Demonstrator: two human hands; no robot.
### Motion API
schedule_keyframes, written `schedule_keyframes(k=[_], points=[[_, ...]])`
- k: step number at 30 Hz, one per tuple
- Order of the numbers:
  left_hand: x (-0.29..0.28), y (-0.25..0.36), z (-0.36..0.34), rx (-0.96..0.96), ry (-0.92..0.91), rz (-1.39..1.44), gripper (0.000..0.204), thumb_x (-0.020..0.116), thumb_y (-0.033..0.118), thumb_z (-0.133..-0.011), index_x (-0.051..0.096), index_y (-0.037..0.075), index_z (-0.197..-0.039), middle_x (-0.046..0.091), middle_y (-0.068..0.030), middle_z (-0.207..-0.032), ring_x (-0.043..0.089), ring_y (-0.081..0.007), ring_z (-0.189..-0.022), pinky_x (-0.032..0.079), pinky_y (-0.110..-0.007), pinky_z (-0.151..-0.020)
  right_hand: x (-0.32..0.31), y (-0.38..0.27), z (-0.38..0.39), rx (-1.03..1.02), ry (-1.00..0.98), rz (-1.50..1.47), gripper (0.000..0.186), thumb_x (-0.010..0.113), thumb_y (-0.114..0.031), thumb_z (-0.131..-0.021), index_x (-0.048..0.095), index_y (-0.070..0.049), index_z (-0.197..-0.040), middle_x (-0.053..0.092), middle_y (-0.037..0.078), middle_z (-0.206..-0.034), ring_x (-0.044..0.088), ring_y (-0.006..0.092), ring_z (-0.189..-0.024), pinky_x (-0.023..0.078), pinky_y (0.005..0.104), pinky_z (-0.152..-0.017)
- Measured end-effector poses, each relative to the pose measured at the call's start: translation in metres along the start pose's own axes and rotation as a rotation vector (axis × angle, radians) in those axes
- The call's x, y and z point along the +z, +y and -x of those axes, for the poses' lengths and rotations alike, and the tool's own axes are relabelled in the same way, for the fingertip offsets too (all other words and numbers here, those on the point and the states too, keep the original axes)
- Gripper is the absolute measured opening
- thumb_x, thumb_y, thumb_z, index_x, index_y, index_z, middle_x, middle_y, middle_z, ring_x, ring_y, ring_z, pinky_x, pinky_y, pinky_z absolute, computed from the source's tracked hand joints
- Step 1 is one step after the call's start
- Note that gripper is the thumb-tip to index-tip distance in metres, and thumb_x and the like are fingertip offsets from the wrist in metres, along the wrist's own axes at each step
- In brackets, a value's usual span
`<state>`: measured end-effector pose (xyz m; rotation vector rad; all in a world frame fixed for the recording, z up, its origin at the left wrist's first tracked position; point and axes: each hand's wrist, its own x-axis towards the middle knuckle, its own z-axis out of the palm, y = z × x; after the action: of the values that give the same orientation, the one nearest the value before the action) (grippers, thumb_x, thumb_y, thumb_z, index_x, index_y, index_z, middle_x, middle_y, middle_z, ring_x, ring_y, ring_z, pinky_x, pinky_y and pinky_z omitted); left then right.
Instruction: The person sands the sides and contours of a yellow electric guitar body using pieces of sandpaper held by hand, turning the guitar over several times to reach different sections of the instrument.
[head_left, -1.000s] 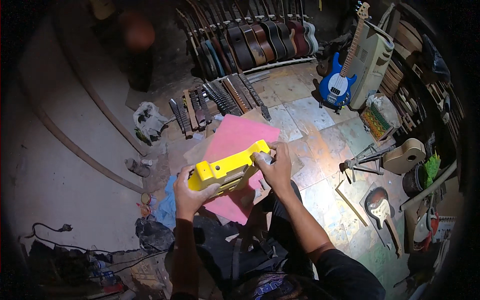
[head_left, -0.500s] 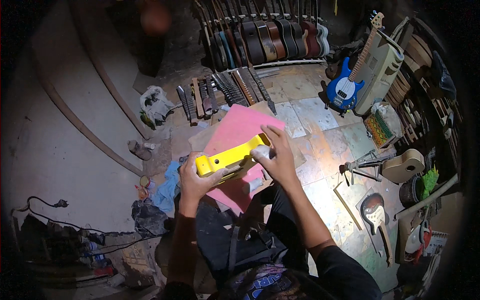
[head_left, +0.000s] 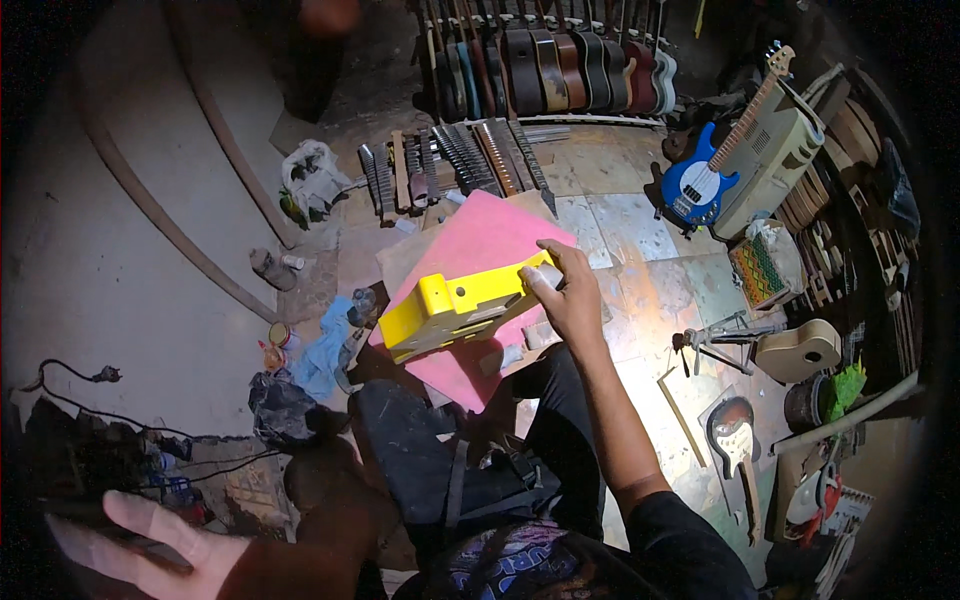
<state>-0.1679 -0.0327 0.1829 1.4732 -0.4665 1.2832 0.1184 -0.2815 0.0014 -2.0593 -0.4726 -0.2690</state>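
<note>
Through the head camera I am seeing my right hand (head_left: 575,295) gripping the far right end of the yellow guitar body (head_left: 440,295); its thumb is pressing on the near side and its fingers are bending around the upper edge. Something greyish is showing beside the thumb, but I cannot tell what it is. My left hand (head_left: 200,562) is hanging at the lower left, well apart from the guitar body, with spread fingers, and it is holding nothing. The guitar body is tilting in the air in front of my knees, over the pink sheet (head_left: 500,232); whether they are touching, I cannot tell. To the left, the blue cloth (head_left: 325,350) is lying crumpled, and the black plastic bag (head_left: 280,403) is resting just below it.
</note>
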Motion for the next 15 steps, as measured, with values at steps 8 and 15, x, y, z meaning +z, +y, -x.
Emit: schedule_keyframes(k=[8, 15], points=[[0.015, 0.006, -0.004, -0.05, 0.058, -0.035, 0.04, 0.051, 0.038, -0.103, 0.061, 0.005, -0.124, 0.05, -0.0165, -0.14, 0.051, -0.0306, -0.126, 0.041, -0.049, -0.11, 0.001, -0.01, 0.003, 0.018, -0.044, -0.036, 0.047, 0.079, -0.024, -0.09, 0.066, -0.006, -0.131, 0.065, 0.019, -0.126, 0.067, 0.0326, -0.118, 0.052, 0.0399, -0.102], [0.016, 0.01, -0.004, -0.073, 0.078, -0.048, 0.038, 0.052, 0.039, -0.102, 0.061, 0.008, -0.122, 0.046, -0.015, -0.144, 0.046, -0.0317, -0.129, 0.038, -0.05, -0.11, 0.01, -0.008, 0.001, -0.053, 0.011, -0.031, 0.046, 0.08, -0.023, -0.089, 0.067, -0.006, -0.13, 0.066, 0.018, -0.124, 0.067, 0.0319, -0.118, 0.052, 0.0391, -0.101]])
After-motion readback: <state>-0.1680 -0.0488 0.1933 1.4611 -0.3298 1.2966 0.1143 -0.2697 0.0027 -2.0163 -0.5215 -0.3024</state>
